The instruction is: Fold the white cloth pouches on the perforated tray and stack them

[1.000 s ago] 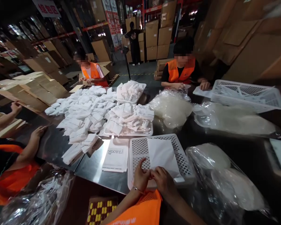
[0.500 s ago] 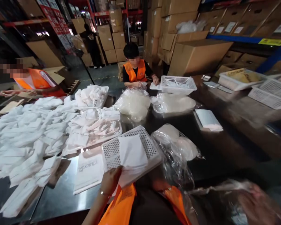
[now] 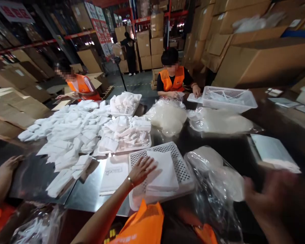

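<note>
My left hand point(image 3: 141, 170) lies flat with fingers spread on a folded white cloth point(image 3: 164, 171) that rests on an upturned white perforated basket point(image 3: 183, 169) in front of me. My right hand point(image 3: 271, 195) is a blur at the lower right, beside a clear plastic bag of white pieces point(image 3: 213, 173); its fingers cannot be made out. A flat white packet with printed lettering point(image 3: 114, 174) lies left of the basket on the steel table point(image 3: 88, 193).
A heap of folded white cloths point(image 3: 71, 132) and two full trays point(image 3: 127, 135) fill the table's left. Bags of white material point(image 3: 218, 120) lie beyond. Two people in orange vests sit opposite; another person's hand point(image 3: 7, 167) rests at left. Cardboard boxes stand all around.
My left hand moved from the cloth's near edge onto its top and flattened out. My right hand left the cloth and swung out to the lower right. The camera view swung right, then back.
</note>
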Demonstrator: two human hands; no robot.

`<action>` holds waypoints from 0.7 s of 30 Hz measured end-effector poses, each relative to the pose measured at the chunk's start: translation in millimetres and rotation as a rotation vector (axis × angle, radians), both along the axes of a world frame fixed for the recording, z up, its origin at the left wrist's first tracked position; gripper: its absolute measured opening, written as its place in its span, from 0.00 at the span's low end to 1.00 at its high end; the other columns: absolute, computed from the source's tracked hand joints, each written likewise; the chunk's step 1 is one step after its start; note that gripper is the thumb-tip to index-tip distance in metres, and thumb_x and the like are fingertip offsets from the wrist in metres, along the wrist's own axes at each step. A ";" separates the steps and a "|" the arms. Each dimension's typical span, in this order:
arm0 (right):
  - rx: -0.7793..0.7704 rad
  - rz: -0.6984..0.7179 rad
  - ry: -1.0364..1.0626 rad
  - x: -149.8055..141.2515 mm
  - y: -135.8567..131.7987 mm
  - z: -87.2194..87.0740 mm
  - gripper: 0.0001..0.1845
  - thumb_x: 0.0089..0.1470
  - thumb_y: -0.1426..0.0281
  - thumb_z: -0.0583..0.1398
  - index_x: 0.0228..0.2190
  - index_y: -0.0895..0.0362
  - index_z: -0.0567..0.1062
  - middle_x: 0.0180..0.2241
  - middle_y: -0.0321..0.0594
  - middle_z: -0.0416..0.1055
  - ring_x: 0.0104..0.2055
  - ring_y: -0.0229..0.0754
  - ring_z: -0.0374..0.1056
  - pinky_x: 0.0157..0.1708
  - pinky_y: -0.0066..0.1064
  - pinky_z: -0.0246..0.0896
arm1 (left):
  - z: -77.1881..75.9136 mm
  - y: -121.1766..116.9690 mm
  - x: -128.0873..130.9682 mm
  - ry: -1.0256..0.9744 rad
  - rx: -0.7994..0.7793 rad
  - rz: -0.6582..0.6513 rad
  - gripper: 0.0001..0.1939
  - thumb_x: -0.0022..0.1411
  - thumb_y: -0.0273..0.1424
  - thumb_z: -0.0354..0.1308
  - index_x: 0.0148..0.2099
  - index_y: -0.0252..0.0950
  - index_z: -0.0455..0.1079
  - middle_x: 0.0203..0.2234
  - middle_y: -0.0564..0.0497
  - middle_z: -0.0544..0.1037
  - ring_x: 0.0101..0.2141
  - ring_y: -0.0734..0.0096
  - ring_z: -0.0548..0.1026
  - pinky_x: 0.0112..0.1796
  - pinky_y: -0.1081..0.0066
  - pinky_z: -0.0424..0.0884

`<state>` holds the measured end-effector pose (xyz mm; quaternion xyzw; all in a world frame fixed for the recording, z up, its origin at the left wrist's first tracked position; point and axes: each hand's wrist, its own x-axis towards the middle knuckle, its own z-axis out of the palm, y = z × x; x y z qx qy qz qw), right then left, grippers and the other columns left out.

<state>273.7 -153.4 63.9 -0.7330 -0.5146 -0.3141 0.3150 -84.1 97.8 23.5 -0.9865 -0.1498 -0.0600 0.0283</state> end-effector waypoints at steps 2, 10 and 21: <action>-0.225 0.491 -0.220 -19.2 55.9 7.5 0.29 0.58 0.72 0.53 0.60 0.61 0.56 0.61 0.56 0.53 0.64 0.51 0.46 0.59 0.47 0.52 | -8.1 6.3 11.6 0.022 -0.051 -0.184 0.29 0.63 0.26 0.49 0.64 0.46 0.52 0.62 0.48 0.58 0.63 0.61 0.51 0.61 0.49 0.48; -0.353 1.121 -0.372 -87.5 151.9 -45.2 0.22 0.56 0.79 0.49 0.52 0.58 0.67 0.53 0.47 0.67 0.60 0.48 0.56 0.54 0.52 0.59 | -19.1 6.4 25.9 -0.332 -0.401 -0.186 0.24 0.62 0.31 0.44 0.60 0.35 0.61 0.52 0.42 0.72 0.54 0.65 0.68 0.57 0.59 0.59; -0.591 0.830 0.738 -71.2 177.6 -8.4 0.29 0.60 0.55 0.44 0.27 0.57 0.78 0.24 0.46 0.72 0.28 0.45 0.70 0.34 0.36 0.70 | 47.6 22.4 21.0 -0.322 -0.759 0.113 0.33 0.68 0.47 0.28 0.39 0.33 0.71 0.25 0.47 0.75 0.29 0.68 0.72 0.36 0.70 0.68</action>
